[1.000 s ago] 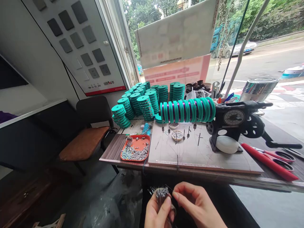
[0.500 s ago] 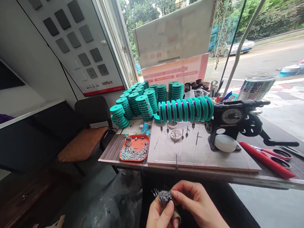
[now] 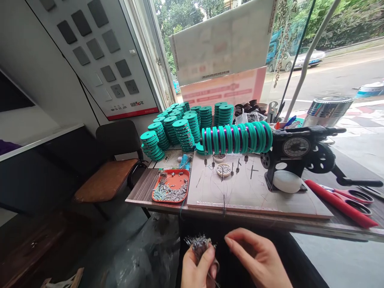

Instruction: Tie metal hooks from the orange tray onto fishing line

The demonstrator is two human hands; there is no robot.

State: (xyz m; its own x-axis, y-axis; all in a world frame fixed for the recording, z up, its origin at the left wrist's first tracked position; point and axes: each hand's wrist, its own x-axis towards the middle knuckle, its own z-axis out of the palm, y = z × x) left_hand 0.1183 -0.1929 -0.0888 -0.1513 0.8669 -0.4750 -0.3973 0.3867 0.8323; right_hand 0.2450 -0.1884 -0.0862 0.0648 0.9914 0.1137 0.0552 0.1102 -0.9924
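Observation:
Below the table's front edge, my left hand is closed round a bundle of small grey metal pieces with thin wires that stick up above its fingers. Just to the right, my right hand is held apart from the bundle, thumb and forefinger pinched together; whether anything is between them I cannot make out. On the table above stands a black hand-cranked winder with a row of green spools on its shaft.
An orange tray of small metal parts lies at the table's left. Stacks of green spools stand behind it. Red scissors lie at the right. A grey board covers the middle. A brown chair stands at left.
My right hand has drawn back to the right, away from the bundle it touched half a second ago. My left hand still grips the bundle.

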